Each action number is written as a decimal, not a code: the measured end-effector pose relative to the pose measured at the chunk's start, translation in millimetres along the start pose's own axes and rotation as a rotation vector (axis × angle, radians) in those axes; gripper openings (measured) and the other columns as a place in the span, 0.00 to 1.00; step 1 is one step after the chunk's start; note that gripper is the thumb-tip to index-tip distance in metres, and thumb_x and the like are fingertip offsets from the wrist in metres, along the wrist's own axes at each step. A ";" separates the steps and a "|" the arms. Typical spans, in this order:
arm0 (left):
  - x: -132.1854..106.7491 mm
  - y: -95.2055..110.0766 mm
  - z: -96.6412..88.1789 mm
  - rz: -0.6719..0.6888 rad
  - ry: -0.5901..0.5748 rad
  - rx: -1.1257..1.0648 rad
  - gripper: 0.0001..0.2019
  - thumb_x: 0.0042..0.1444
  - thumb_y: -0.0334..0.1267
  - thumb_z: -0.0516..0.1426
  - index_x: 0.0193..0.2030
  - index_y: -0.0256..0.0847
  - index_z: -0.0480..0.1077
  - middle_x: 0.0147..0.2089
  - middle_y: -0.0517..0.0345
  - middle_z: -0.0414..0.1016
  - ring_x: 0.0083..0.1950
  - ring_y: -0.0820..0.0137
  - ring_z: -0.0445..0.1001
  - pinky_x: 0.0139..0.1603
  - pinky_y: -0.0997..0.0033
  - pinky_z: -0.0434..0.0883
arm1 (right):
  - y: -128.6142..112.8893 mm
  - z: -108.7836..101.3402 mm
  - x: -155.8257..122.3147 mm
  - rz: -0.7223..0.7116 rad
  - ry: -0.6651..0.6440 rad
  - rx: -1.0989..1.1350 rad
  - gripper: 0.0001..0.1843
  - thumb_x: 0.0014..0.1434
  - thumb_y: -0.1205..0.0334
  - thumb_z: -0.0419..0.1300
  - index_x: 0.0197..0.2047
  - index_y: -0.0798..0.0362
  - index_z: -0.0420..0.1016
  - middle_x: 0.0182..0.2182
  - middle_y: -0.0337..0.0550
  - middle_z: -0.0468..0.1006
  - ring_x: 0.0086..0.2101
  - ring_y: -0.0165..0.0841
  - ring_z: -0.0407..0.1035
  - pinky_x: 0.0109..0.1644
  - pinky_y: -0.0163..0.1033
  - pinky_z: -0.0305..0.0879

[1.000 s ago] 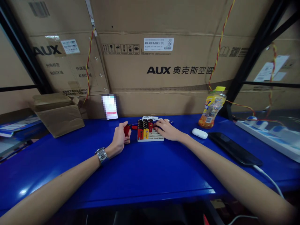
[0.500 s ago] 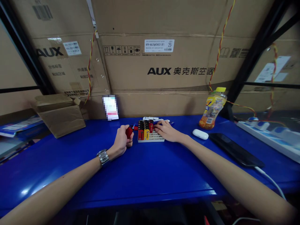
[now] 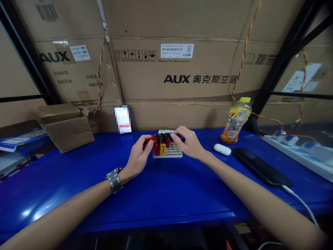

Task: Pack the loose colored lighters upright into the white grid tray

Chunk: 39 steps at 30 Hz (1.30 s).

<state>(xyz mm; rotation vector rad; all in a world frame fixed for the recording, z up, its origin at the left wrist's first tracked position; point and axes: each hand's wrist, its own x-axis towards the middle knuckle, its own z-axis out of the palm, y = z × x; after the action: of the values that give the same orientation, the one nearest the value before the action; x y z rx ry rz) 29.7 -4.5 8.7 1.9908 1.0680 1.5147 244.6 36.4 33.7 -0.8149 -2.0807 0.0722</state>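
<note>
A white grid tray (image 3: 173, 151) sits on the blue table, its left part filled with upright red and yellow blocks with black tops that look like batteries. A yellow battery (image 3: 162, 149) stands in the front row, and a red battery (image 3: 167, 139) farther back. My left hand (image 3: 142, 151), a metal watch on its wrist, is closed on a red battery at the tray's left side; its shape is partly covered. Over the tray's back right hovers my right hand (image 3: 188, 142), fingers curled and tips together beside the red battery. What they hold, if anything, is hidden.
White pens (image 3: 164, 131) lie behind the tray. A lit phone (image 3: 122, 119) leans against the big carton (image 3: 203, 93). Left stands an open small box (image 3: 69, 132). On the right are a drink bottle (image 3: 235, 119), white earphone case (image 3: 222, 149), black phone (image 3: 261, 166) and power strip (image 3: 299, 156).
My left hand has moved right and up to the tray's edge with the red battery. My right hand has lifted off the tray's right part, its fingers now more curled.
</note>
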 end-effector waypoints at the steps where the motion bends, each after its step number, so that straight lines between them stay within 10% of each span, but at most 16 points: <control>1: -1.5 2.2 0.4 0.064 -0.021 0.045 0.11 0.65 0.42 0.50 0.49 0.39 0.67 0.42 0.53 0.73 0.40 0.68 0.70 0.42 0.67 0.68 | -8.1 1.6 -0.3 -0.021 -0.018 0.049 0.14 0.65 0.55 0.51 0.31 0.52 0.68 0.28 0.43 0.71 0.32 0.34 0.65 0.40 0.41 0.61; 7: -5.4 7.8 6.0 0.328 -0.078 0.210 0.13 0.65 0.35 0.51 0.55 0.39 0.64 0.47 0.50 0.73 0.46 0.67 0.73 0.47 0.66 0.71 | -32.3 11.3 -0.2 -0.016 -0.004 0.195 0.11 0.62 0.53 0.56 0.39 0.53 0.69 0.30 0.41 0.72 0.29 0.30 0.64 0.34 0.38 0.62; 14: 11.8 -25.7 -4.3 0.239 0.017 0.478 0.14 0.64 0.31 0.46 0.54 0.37 0.66 0.50 0.46 0.72 0.52 0.62 0.71 0.53 0.57 0.70 | 13.4 0.1 1.8 0.166 0.104 0.305 0.13 0.61 0.52 0.57 0.39 0.54 0.68 0.29 0.40 0.72 0.28 0.29 0.65 0.33 0.37 0.63; 25: 13.9 -68.6 -14.9 0.014 -0.414 0.889 0.19 0.64 0.38 0.45 0.60 0.41 0.62 0.68 0.44 0.58 0.64 0.47 0.57 0.55 0.38 0.63 | 33.4 0.3 -3.1 0.214 -0.069 0.238 0.12 0.60 0.54 0.57 0.38 0.55 0.71 0.25 0.39 0.73 0.25 0.28 0.64 0.30 0.37 0.61; 39: 17.3 -46.6 -13.9 -0.047 -0.429 0.943 0.13 0.63 0.40 0.47 0.50 0.38 0.64 0.48 0.44 0.71 0.47 0.53 0.68 0.43 0.53 0.65 | 29.8 10.1 -6.5 0.079 -0.212 0.106 0.12 0.62 0.59 0.54 0.48 0.53 0.64 0.28 0.38 0.72 0.27 0.30 0.67 0.34 0.38 0.63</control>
<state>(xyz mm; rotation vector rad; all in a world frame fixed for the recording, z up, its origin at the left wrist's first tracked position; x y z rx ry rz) 3.5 36.0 -9.6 2.6580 1.7916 0.4815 255.2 58.4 12.9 -0.8548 -2.2205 0.3216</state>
